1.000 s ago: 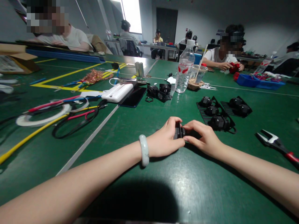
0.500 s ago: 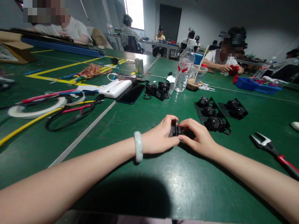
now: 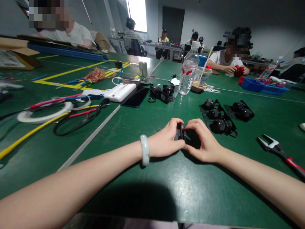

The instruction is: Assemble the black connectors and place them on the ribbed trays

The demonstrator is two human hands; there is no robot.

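My left hand (image 3: 164,140), with a pale bangle at the wrist, is closed around a black cable gland (image 3: 178,135) fitted through a small dark plate seen edge-on. Fingers and palm hide much of it. On its right end, a black ring-shaped nut shows. My right hand (image 3: 207,143) curls around that nut, index finger above and thumb below, with a gap inside the curve. To the right lie black plates carrying several cable glands (image 3: 220,126), and a second plate with two glands (image 3: 243,113). More black gland parts (image 3: 168,92) sit farther back, beside a loose nut (image 3: 152,100).
Cutting pliers with red handles (image 3: 277,151) lie at the right. A water bottle (image 3: 188,71) and cup stand behind. On the left are a white power bank (image 3: 120,92), a dark phone (image 3: 135,98), cables and a white tape roll (image 3: 25,116). Co-workers sit around the room.
My right thumb and index finger have spread wider around the nut than before. My left hand keeps its grip on the gland. The view has shifted slightly.
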